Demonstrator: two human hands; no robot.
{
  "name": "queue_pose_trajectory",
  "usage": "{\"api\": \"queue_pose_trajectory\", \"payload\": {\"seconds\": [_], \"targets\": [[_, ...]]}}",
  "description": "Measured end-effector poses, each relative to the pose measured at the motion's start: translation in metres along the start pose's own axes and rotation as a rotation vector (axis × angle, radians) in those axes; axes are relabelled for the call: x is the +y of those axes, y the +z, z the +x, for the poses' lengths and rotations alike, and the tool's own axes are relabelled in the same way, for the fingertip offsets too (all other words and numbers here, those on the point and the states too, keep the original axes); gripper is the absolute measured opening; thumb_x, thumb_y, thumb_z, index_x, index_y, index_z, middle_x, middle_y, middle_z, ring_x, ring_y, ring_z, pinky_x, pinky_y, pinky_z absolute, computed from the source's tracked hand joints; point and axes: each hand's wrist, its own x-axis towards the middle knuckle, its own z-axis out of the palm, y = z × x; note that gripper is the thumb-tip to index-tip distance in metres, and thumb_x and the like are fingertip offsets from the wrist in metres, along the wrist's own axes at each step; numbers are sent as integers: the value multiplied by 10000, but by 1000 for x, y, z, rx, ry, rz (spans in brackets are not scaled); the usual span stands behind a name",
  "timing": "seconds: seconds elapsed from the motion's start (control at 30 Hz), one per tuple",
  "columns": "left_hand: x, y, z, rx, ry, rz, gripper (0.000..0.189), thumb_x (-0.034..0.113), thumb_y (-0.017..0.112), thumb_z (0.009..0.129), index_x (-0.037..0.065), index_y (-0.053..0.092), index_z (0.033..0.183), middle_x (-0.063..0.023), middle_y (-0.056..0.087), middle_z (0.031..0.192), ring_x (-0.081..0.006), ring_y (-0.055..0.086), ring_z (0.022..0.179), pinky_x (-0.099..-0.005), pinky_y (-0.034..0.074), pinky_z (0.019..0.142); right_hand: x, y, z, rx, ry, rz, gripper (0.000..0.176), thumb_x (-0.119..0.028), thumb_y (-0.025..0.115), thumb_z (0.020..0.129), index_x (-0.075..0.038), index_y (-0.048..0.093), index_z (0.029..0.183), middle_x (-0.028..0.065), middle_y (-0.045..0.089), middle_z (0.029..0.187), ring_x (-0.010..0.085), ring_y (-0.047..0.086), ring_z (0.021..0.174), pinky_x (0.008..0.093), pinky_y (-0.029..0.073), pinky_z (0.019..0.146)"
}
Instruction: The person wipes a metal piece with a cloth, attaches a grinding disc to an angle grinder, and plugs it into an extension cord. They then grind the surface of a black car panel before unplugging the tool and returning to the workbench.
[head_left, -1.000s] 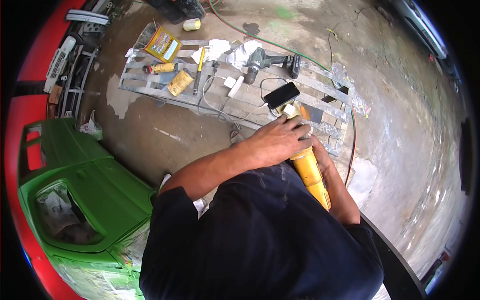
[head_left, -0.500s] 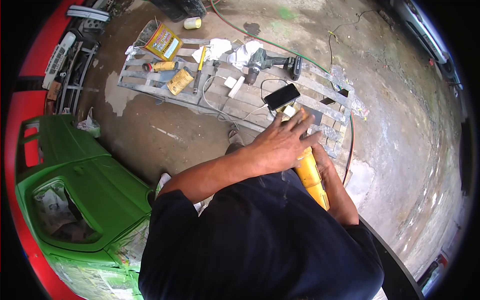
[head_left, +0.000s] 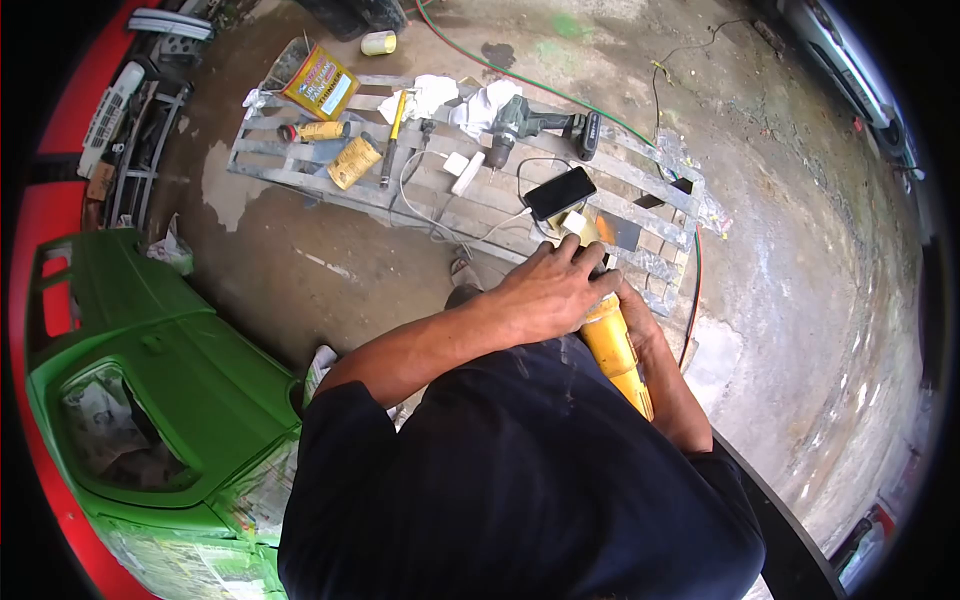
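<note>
A yellow power tool (head_left: 612, 348) is held against the front of the dark shirt, its rear end pointing down toward the lower right. My left hand (head_left: 556, 288) lies over the tool's upper end with the fingers bent around it. On the other side, my right hand (head_left: 636, 308) is closed around the tool and partly hidden behind it. Just beyond the hands, a black phone (head_left: 561, 194) rests on the slatted metal bench (head_left: 380, 200), near a white charger plug (head_left: 573, 223). What the left fingers cover at the tool's head is hidden.
The bench also holds a cordless drill (head_left: 520, 125), a hammer (head_left: 394, 140), white rags (head_left: 425, 97), a yellow tin (head_left: 322, 82), sandpaper rolls (head_left: 354, 162) and a white power strip (head_left: 467, 173). A hose (head_left: 520, 77) crosses the floor behind. A green car panel (head_left: 180, 370) stands at left.
My left hand has come down onto the tool's head, its spread fingers now bent. An orange piece on the bench, earlier behind the fingers, now shows. The view has shifted slightly.
</note>
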Motion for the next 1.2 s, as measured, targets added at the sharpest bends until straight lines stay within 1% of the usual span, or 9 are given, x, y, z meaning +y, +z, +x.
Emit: {"api": "queue_pose_trajectory", "payload": {"seconds": [0.3, 0.4, 0.5, 0.57, 0.7, 0.9, 1.0, 1.07, 1.2], "targets": [[-12, -5, -17, 79, -115, -140, 705, 303, 750, 731, 148, 479, 1363, -105, 458, 1275, -296, 449, 1160, -444, 467, 915, 3, -16, 1, -48, 11, -142, 600, -481, 550, 939, -31, 460, 1326, 172, 638, 1130, 281, 669, 971, 421, 563, 844], [-15, -14, -24, 103, -131, -174, 726, 307, 757, 723, 159, 471, 1373, -102, 457, 1280, -288, 444, 1181, -446, 441, 947, -3, -17, -4, -241, 161, -183, 685, -484, 616, 895, 8, 432, 1335, 213, 618, 1163, 346, 660, 987, 446, 558, 854], [-30, -7, -30, 226, -44, -164, 738, 304, 758, 720, 168, 465, 1383, -97, 452, 1306, -287, 426, 1226, -456, 413, 980, -11, -9, -2, -322, 177, -387, 748, -464, 685, 839, 21, 420, 1343, 218, 617, 1157, 329, 669, 958, 441, 565, 829], [-55, -18, -42, 206, 0, -238, 728, 330, 753, 744, 165, 459, 1389, -103, 422, 1383, -314, 392, 1292, -460, 386, 1028, -3, 11, -9, -239, 102, -421, 785, -425, 744, 776, 28, 425, 1332, 209, 631, 1107, 309, 675, 914, 417, 571, 794], [-141, -37, -79, 306, -237, -424, 653, 317, 703, 840, 114, 441, 1403, -167, 457, 1397, -326, 459, 1274, -405, 373, 1070, 33, 15, -13, -47, -92, -538, 728, -366, 785, 735, 21, 476, 1268, 162, 648, 1015, 254, 666, 858, 362, 552, 779], [-330, 30, -133, 435, -680, -682, 438, 242, 638, 896, 41, 556, 1277, -187, 660, 1129, -323, 632, 1049, -394, 478, 923, 108, 49, -25, 55, -222, -542, 635, -277, 798, 724, 6, 521, 1221, 116, 642, 1021, 227, 637, 898, 355, 518, 819], [-387, 62, -134, 360, -738, -621, 416, 231, 635, 887, 45, 575, 1254, -179, 673, 1101, -327, 640, 1026, -389, 489, 897, 150, 66, -33, 205, -294, -454, 667, -291, 789, 718, 23, 501, 1231, 130, 638, 1008, 232, 648, 856, 354, 540, 772], [-399, 74, -121, 308, -699, -584, 410, 231, 636, 883, 51, 581, 1247, -181, 669, 1107, -338, 634, 1032, -395, 488, 896, 177, 73, -39, 312, -327, -446, 696, -390, 770, 703, 40, 524, 1193, 164, 650, 983, 257, 664, 830, 375, 551, 742], [-397, 89, -89, 205, -574, -366, 439, 238, 633, 872, 97, 560, 1281, -176, 614, 1204, -364, 571, 1117, -421, 458, 939, 221, 88, -55, 479, -354, -358, 690, -405, 770, 708, 28, 536, 1191, 135, 643, 1011, 225, 640, 867, 333, 525, 767]]}}
